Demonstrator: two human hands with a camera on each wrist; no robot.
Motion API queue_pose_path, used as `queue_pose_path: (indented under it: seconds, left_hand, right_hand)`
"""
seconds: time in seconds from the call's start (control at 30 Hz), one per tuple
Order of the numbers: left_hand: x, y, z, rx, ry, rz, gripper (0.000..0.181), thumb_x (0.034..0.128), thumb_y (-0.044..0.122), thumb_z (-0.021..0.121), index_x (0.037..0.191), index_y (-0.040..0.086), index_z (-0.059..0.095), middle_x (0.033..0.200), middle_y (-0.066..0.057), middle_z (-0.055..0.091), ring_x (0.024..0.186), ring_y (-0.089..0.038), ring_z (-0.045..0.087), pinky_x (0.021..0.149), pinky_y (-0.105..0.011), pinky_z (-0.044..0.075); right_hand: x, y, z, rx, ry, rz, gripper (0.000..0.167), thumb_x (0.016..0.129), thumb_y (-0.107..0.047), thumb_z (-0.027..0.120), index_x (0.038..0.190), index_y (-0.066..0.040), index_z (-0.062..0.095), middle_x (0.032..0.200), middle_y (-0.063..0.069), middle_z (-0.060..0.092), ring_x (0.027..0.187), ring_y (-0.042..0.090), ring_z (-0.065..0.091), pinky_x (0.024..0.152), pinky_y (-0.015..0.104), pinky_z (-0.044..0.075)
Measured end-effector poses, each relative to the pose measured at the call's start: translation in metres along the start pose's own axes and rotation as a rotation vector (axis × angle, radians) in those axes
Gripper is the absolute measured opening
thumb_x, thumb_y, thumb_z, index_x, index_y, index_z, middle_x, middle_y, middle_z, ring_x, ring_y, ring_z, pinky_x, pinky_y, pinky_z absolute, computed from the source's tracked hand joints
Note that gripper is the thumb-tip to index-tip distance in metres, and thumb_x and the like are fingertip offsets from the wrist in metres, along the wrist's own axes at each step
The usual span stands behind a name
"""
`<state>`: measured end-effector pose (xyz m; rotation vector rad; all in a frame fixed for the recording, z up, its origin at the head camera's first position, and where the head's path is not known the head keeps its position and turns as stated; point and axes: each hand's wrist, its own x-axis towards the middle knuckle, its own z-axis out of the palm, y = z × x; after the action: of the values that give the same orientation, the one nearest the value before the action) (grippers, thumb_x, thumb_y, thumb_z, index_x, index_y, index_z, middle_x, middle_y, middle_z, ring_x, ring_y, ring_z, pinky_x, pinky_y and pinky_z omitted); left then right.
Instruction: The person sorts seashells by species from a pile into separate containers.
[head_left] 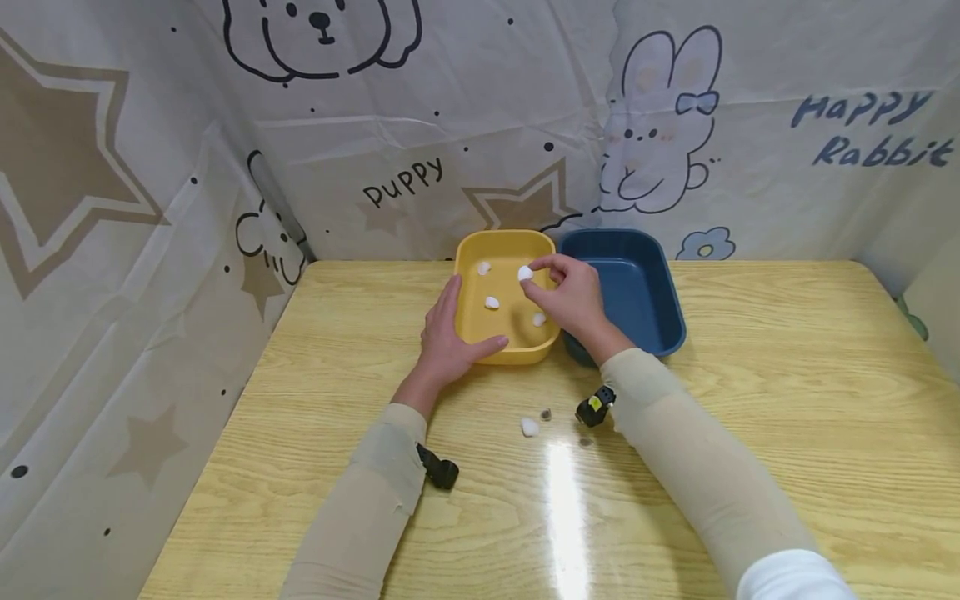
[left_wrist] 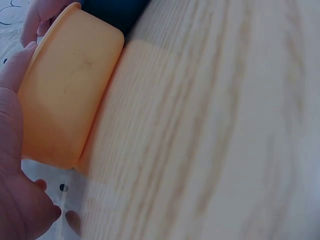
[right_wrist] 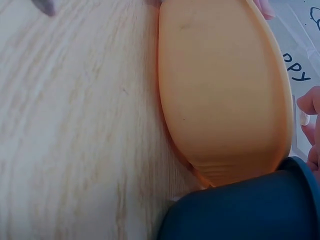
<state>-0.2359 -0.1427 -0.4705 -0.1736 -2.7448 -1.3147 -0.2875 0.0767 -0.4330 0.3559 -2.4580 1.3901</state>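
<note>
The right hand (head_left: 573,298), pinching a white piece (head_left: 525,272), should grip lightly while the left hand (head_left: 444,343), thumb spread wide, steadies the yellow tray (head_left: 517,357).

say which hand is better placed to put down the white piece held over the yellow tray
Probably the right hand: it pinches the white piece above the yellow tray, while the left hand rests against that tray's side, with no white piece visible in it.
</note>
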Motion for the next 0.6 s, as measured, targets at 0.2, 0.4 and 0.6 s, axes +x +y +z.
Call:
queue_pose_path:
  seconds: [0.2,0.4,0.6]
  left_hand:
    - [0.0005,0.0008,-0.0002,-0.004,0.0,0.008,0.12,0.0735,0.059,0.082,0.162,0.031,0.006,0.165,0.01,0.009,0.148,-0.025,0.009,0.112,-0.059,0.012]
    - [0.0,0.0013,0.0001,-0.008,-0.002,0.008,0.119,0.074,0.058,0.082,0.162,0.03,0.006,0.165,0.01,0.008,0.148,-0.025,0.009,0.112,-0.06,0.012]
    - [-0.0011,0.0008,0.0,-0.011,-0.001,0.002,0.119,0.0743,0.058,0.082,0.162,0.031,0.006,0.166,0.008,0.009,0.148,-0.026,0.009,0.112,-0.06,0.012]
  right_hand:
    - [-0.0003,0.0005,-0.0002,-0.004,-0.002,0.006,0.026,0.084,-0.025,0.081,0.102,-0.008,0.074,0.069,0.004,0.039,0.066,0.022,0.04,0.062,0.033,0.03]
    - [-0.0014,-0.0006,-0.0011,0.002,-0.007,0.021,0.026,0.085,-0.024,0.08,0.104,-0.008,0.074,0.069,0.004,0.04,0.066,0.022,0.04,0.062,0.033,0.031]
    - [-0.0013,-0.001,-0.0015,0.01,-0.002,0.018,0.027,0.086,-0.025,0.08,0.106,-0.007,0.074,0.068,0.007,0.04,0.064,0.024,0.04,0.06,0.033,0.031]
